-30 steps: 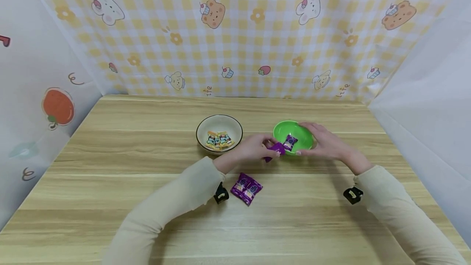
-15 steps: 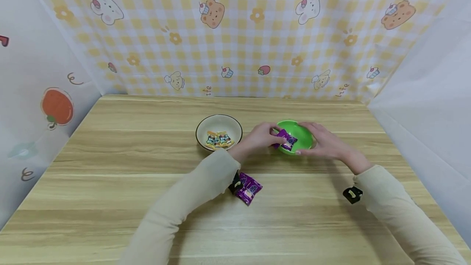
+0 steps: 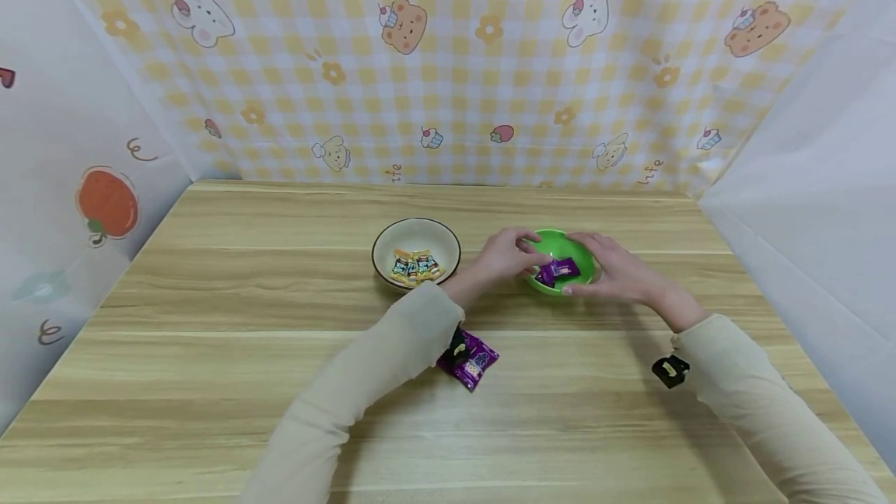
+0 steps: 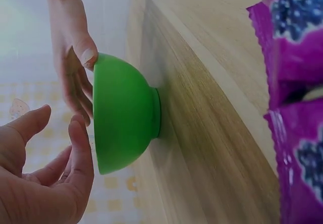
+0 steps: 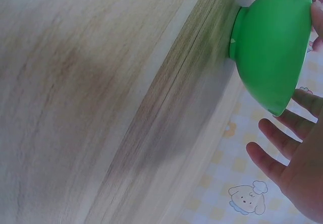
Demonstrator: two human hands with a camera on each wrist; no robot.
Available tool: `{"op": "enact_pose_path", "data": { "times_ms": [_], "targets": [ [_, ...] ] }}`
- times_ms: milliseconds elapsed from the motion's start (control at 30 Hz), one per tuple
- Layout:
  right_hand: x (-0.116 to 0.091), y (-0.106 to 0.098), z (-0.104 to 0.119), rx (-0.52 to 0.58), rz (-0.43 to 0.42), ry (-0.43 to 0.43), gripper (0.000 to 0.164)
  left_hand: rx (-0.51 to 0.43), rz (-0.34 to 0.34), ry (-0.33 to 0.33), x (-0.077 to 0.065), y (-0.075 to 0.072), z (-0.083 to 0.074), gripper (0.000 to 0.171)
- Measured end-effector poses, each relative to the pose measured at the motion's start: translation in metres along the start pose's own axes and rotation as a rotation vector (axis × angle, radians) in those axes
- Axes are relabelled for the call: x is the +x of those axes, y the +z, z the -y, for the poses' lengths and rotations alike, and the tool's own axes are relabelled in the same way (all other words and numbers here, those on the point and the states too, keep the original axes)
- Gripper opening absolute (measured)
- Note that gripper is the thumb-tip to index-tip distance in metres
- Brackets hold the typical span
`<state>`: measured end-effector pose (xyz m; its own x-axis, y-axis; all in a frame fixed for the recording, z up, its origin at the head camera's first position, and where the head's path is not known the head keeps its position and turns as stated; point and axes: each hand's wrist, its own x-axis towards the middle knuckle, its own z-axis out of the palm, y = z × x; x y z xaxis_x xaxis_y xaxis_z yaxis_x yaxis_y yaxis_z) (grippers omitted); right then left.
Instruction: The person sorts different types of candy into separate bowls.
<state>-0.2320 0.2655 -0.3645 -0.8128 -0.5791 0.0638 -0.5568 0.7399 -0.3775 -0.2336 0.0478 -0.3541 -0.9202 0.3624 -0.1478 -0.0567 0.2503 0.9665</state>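
Note:
In the head view, my left hand [image 3: 502, 255] is over the left rim of a small green bowl [image 3: 560, 243]. Its thumb and fingers are apart, with nothing between them in the left wrist view. Purple candy packets [image 3: 563, 268] lie inside the bowl, partly behind the left fingertips. My right hand [image 3: 619, 271] spans the bowl's right side. Its thumb rests on the near rim, while its fairly straight fingers touch the far side. Two more purple candy packets [image 3: 478, 360], printed with dark grapes, lie on the table, partly covered by the left wrist camera.
A cream bowl [image 3: 425, 232] with a dark rim stands left of the green one, holding several yellow candy packets [image 3: 416, 265]. Both stand on a wood-grain table [image 3: 280, 271]. A yellow checked cloth [image 3: 462, 61] hangs behind, with white sheets at the sides.
My left hand has moved right to the green bowl and let go of a purple candy packet, which now lies inside with the other. The right hand has stayed at the bowl.

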Motion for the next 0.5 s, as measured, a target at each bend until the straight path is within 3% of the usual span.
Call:
{"op": "enact_pose_path", "data": {
  "times_ms": [333,500],
  "targets": [
    [0.0,0.001,0.001,0.001,-0.008,0.007,0.09,0.039,0.041,-0.033,-0.018,-0.023,0.004,0.042],
    [0.0,0.0,0.0,-0.001,-0.001,0.005,0.091,0.067,0.069,-0.02,-0.034,-0.032,0.007,0.04]
  ]
}}
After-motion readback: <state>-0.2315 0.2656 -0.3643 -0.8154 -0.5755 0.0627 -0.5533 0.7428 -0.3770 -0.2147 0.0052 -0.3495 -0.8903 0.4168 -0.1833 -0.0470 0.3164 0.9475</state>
